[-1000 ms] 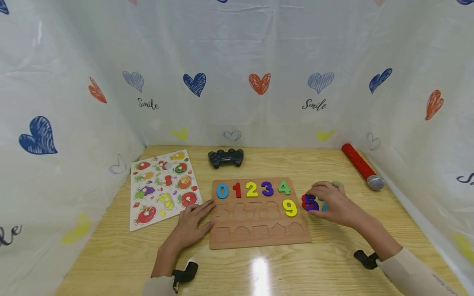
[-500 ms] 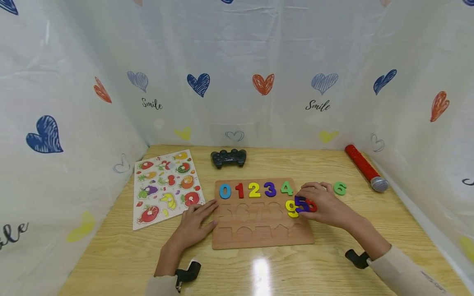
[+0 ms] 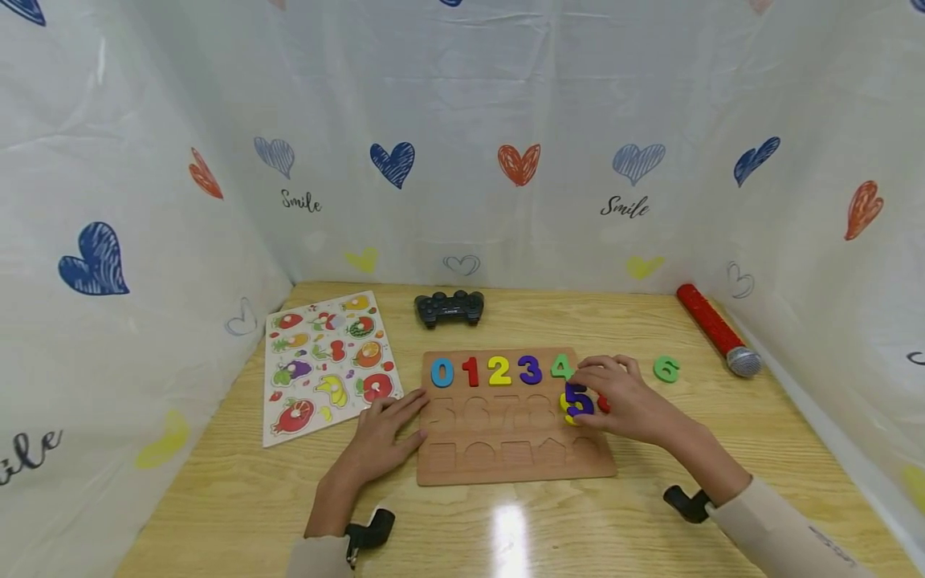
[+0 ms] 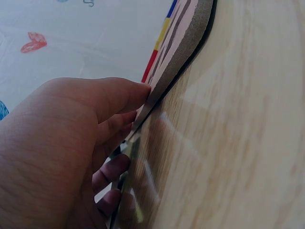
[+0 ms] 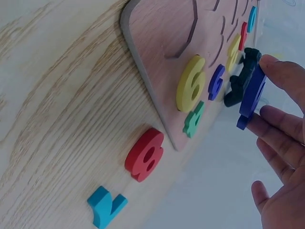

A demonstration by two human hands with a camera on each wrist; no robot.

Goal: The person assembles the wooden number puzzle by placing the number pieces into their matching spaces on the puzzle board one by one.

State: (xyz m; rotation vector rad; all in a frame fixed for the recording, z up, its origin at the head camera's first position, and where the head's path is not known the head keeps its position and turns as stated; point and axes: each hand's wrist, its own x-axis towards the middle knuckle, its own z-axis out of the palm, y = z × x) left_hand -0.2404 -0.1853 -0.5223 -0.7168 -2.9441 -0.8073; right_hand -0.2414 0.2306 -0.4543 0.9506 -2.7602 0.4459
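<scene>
My right hand (image 3: 630,404) pinches a dark blue-purple number 5 piece (image 3: 580,399) between thumb and fingertips, raised above the right end of a wooden number puzzle board (image 3: 499,425). Beneath it, a yellow 9 (image 5: 190,85) sits at the end of the board's middle row and is mostly covered in the head view. Along the top row lie the 0 (image 3: 442,372), 1 (image 3: 470,372), 2 (image 3: 499,371), 3 (image 3: 530,370) and 4 (image 3: 561,367). Fingers and thumb extended, my left hand (image 3: 376,445) rests at the board's left edge.
Right of the board lie a red 8 (image 5: 145,155), a blue 7 (image 5: 106,206) and a green 6 (image 3: 666,369). A fruit puzzle board (image 3: 318,425) stands left, a black game controller (image 3: 450,308) behind, a red microphone (image 3: 711,325) at back right.
My right hand has carried the 5 left from the loose pieces to over the board's right end, uncovering the green 6. My left hand has stayed at the board's edge.
</scene>
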